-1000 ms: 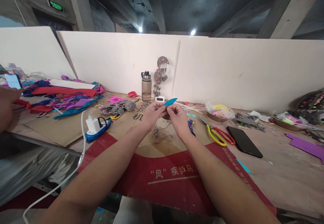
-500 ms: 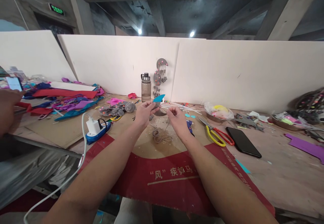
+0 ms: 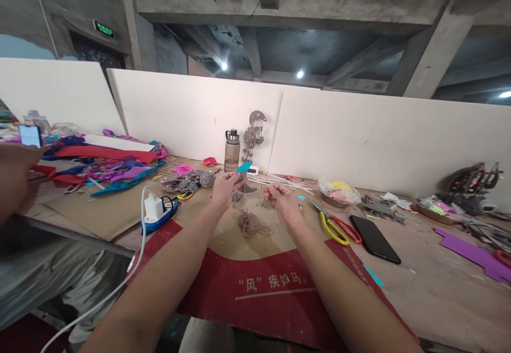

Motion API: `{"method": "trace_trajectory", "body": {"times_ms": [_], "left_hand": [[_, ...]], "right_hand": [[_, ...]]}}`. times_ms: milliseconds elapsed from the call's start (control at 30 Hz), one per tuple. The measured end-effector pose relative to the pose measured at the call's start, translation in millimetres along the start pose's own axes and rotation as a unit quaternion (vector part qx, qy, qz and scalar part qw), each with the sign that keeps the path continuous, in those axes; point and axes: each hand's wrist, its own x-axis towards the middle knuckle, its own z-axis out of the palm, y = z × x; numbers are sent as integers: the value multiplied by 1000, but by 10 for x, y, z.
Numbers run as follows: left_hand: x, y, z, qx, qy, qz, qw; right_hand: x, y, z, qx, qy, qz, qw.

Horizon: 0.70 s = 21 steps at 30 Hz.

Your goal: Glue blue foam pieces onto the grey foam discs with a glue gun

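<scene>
Blue piece (image 3: 244, 167) in left hand (image 3: 225, 189), curled right hand (image 3: 282, 199) apart.

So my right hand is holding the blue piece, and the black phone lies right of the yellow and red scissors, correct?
Not quite: the head view shows the blue piece in your left hand. The black phone does lie right of the scissors.

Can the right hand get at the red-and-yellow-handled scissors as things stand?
Likely yes: the scissors lie close by, to the right of the right hand, with nothing seen on top of them. Its grip looks pinched closed, though, so it would probably have to open first.
</scene>
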Motion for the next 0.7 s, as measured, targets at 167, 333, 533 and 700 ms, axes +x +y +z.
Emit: {"method": "trace_trajectory", "body": {"times_ms": [167,333,533,700], "left_hand": [[10,-11,-4,0,-2,-1,1000],[10,-23,-6,-4,-7,-2,1000],[3,-21,6,7,-3,-9,1000],[-14,5,12,5,-1,-9,1000]], "right_hand": [[-138,-179,35,1,-28,26,999],[-167,-275,33,-10,-3,29,1000],[-157,-234,14,-61,6,1,998],[-127,-156,-181,-184,-13,-46,982]]}}
